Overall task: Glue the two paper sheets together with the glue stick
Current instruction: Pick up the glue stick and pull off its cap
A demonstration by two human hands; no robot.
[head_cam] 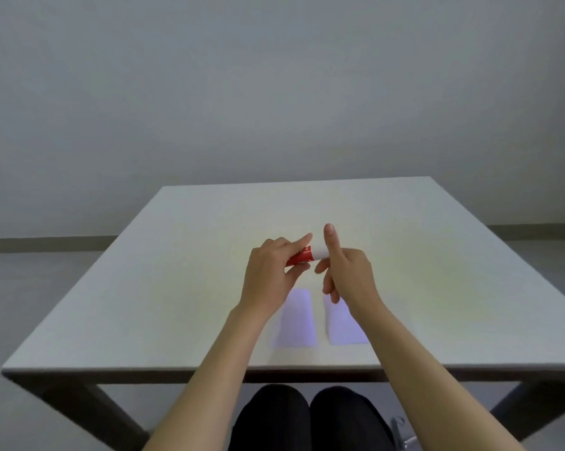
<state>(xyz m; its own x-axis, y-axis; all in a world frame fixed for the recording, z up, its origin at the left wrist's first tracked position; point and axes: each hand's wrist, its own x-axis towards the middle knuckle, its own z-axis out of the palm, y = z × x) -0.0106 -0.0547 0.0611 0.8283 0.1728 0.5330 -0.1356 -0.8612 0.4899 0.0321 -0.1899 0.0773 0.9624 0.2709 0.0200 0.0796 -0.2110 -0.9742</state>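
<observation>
Red glue stick (pixel 302 257) gripped in left hand (pixel 268 271) fingers; right hand (pixel 346 271) fingers loose at white cap (pixel 320 251); 2 paper sheets (pixel 296 320) below.

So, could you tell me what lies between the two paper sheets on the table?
Nothing: in the head view, only a bare strip of table separates the left sheet from the right sheet.

A pale, square tabletop (pixel 183 288) carries two small white paper sheets. The left paper sheet (pixel 296 320) lies flat just below the left hand (pixel 271 275), the right paper sheet (pixel 343 323) below the right hand (pixel 347 271). They sit side by side, narrowly apart, near the tabletop's front edge.
</observation>
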